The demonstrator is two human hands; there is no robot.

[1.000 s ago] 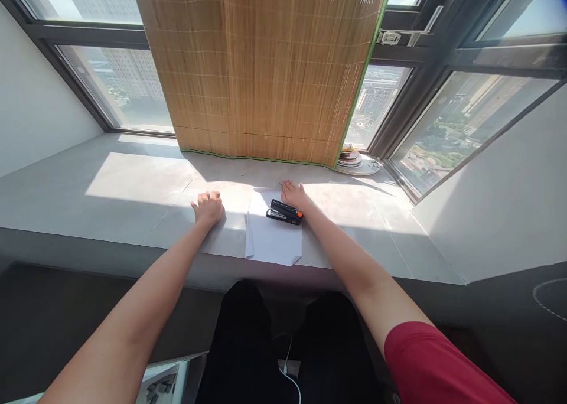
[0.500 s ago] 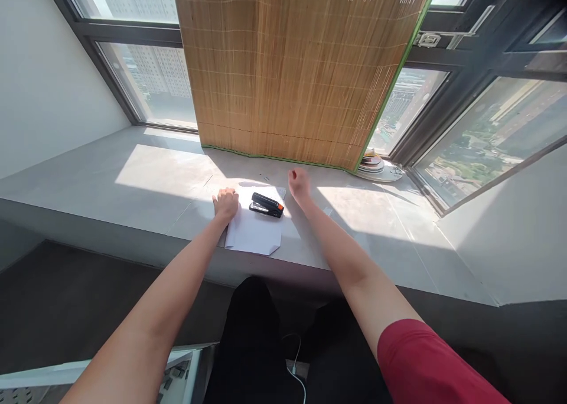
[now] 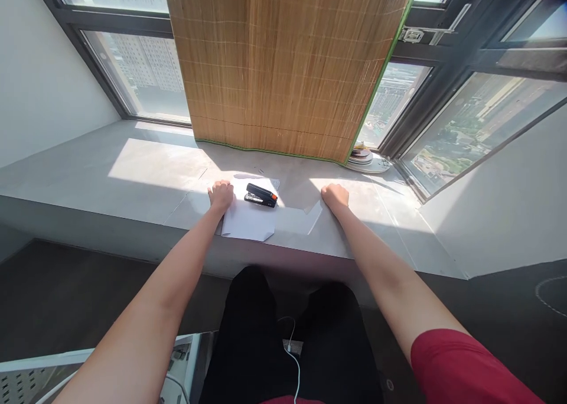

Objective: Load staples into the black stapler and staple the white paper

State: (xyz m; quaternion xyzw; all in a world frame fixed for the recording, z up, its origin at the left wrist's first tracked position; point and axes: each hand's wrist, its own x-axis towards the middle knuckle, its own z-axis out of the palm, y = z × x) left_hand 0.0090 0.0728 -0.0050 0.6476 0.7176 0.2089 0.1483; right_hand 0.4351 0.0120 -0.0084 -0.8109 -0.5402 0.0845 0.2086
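Presently, stapler position: we see the black stapler (image 3: 261, 195) lying on the white paper (image 3: 248, 222), toward the window side, with neither hand touching it.
Stapler long axis: we read it as mainly left to right, slightly slanted, the right end a little nearer to our body.
Orange mark: we locate it at the right end, facing the right hand (image 3: 335, 196).
Left hand: we place the left hand (image 3: 220, 195) at the left edge of the paper, fingers curled; their undersides are hidden, so we cannot tell whether they pinch the sheet.
Right hand: we note the fingers curled inward as a fist at the window ledge (image 3: 146, 185), clear of the paper; we cannot tell whether they hold anything.
Nearer hand: we judge the left; the stapler lies to the right of its fingers, roughly level with them, bare paper between.
Farther hand: we judge the right; the stapler lies to its left, well apart, across ledge surface.
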